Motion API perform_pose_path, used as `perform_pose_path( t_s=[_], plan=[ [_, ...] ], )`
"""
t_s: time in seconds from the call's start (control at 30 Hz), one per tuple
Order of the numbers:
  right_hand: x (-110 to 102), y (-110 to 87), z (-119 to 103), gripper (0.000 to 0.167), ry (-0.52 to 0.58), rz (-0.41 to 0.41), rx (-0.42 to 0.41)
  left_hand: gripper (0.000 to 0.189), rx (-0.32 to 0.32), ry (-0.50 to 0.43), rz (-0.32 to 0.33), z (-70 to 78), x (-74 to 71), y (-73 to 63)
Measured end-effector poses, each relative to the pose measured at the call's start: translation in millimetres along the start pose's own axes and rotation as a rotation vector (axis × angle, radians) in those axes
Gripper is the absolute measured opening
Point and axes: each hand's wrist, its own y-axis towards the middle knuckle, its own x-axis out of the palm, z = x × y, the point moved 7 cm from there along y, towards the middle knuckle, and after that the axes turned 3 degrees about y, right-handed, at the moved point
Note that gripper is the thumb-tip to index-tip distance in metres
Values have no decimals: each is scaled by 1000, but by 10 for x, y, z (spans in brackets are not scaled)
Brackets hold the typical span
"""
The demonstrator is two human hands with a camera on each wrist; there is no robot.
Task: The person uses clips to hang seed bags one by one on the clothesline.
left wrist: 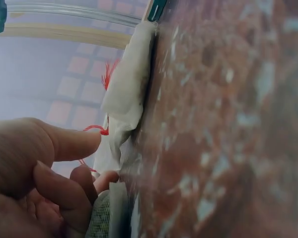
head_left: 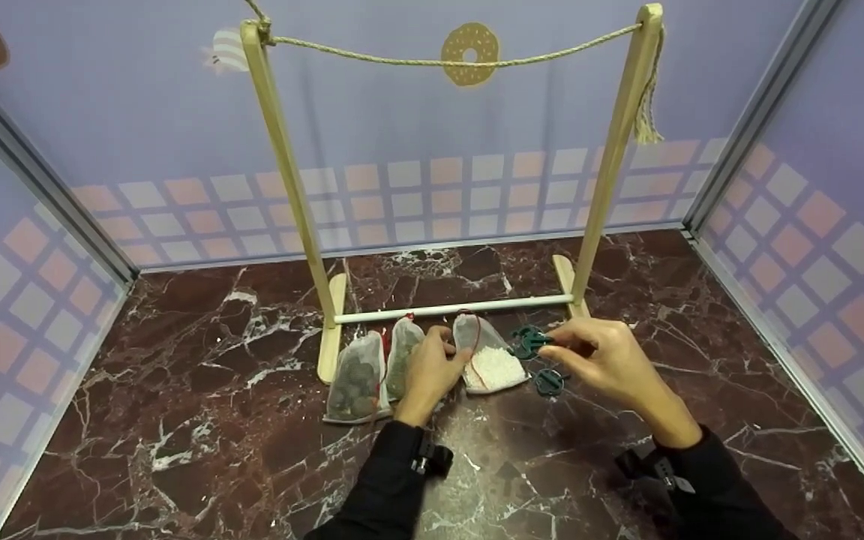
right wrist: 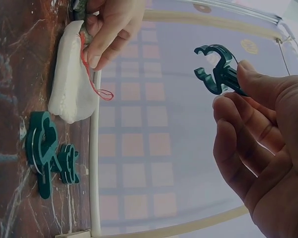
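My right hand (head_left: 612, 364) pinches a dark green plastic clip (right wrist: 227, 75) between thumb and fingertips, its jaws apart and pointing away from the hand. On the tabletop below it lie two more green clips, one in front (head_left: 550, 382) and one farther back, partly overlapped by the held clip in the head view. My left hand (head_left: 432, 369) reaches low between the mesh bags, thumb apart from the bent fingers. Its thumb is right at the red drawstring of a mesh bag of white grains (head_left: 498, 369). A bag with greenish contents (head_left: 404, 346) is partly hidden behind this hand.
Farther left lies a mesh bag with dark round pieces (head_left: 357, 382). Behind the bags, a wooden stand (head_left: 289, 172) has a white crossbar (head_left: 447, 309) low down and a sagging rope (head_left: 372, 58) across its top. Patterned panels (head_left: 417, 135) enclose the dark marbled tabletop (head_left: 199, 420).
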Motion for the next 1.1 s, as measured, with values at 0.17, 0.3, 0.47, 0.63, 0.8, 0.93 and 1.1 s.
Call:
perform_pose_path(
  t_s=[0.17, 0.3, 0.47, 0.63, 0.8, 0.93, 1.1],
  plan=[
    [11, -15, 3, 17, 1, -5, 20, 45, 3, 69, 1, 0, 23, -2],
    [28, -18, -3, 16, -12, -18, 19, 46, 10, 94, -10, 7, 23, -7],
    [44, -11, -19, 16, -39, -33, -5, 50, 16, 100, -27, 16, 12, -14],
    [54, -4, -18, 15, -57, -37, -21, 34, 41, 143, -36, 26, 14, -18],
    [44, -4, -14, 15, -62, -35, -28, 7, 58, 178, -41, 40, 25, -28],
    [24, 0, -18, 15, -66, -26, -42, 10, 78, 188, -42, 64, 25, -20],
    [6, 3, -25, 16, -74, -14, -51, 14, 118, 176, -77, 84, 31, -11]
  ],
)
